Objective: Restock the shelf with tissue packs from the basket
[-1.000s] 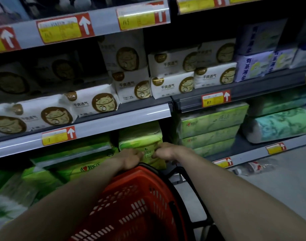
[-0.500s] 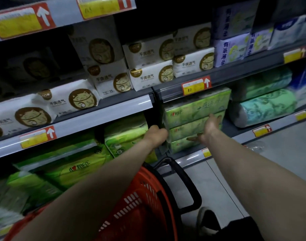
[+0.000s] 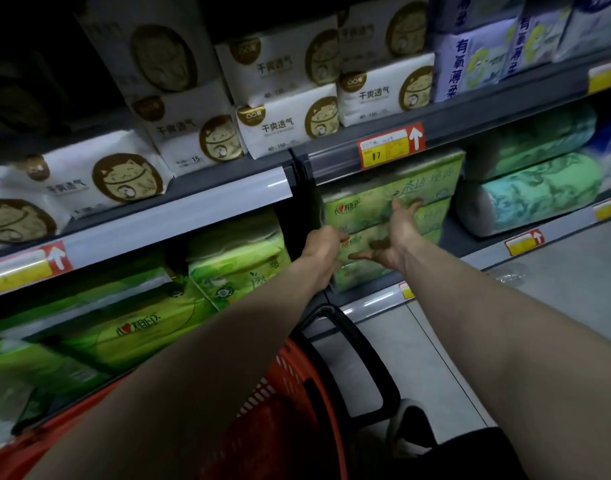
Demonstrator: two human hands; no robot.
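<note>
A stack of green tissue packs point(image 3: 432, 188) sits in the right bay of the lower shelf point(image 3: 373, 306). My left hand point(image 3: 323, 252) curls around the left end of the stack's middle pack point(image 3: 432, 221). My right hand point(image 3: 399, 233) lies flat with spread fingers against the front of the stack, holding nothing. Below my arms stands the red basket point(image 3: 290, 386) with its black handle point(image 3: 370, 358); my arms hide its inside. More green tissue packs point(image 3: 234, 268) fill the left bay.
White packs with a gold cat logo point(image 3: 286, 123) line the shelf above, behind a red and yellow price tag point(image 3: 389, 148). Green wrapped rolls point(image 3: 539, 192) lie to the right. Grey floor point(image 3: 557, 289) and my shoe point(image 3: 406, 427) show at the lower right.
Both hands left the green pack in the left bay and moved right to the stack in the right bay. The view has closed in on that stack.
</note>
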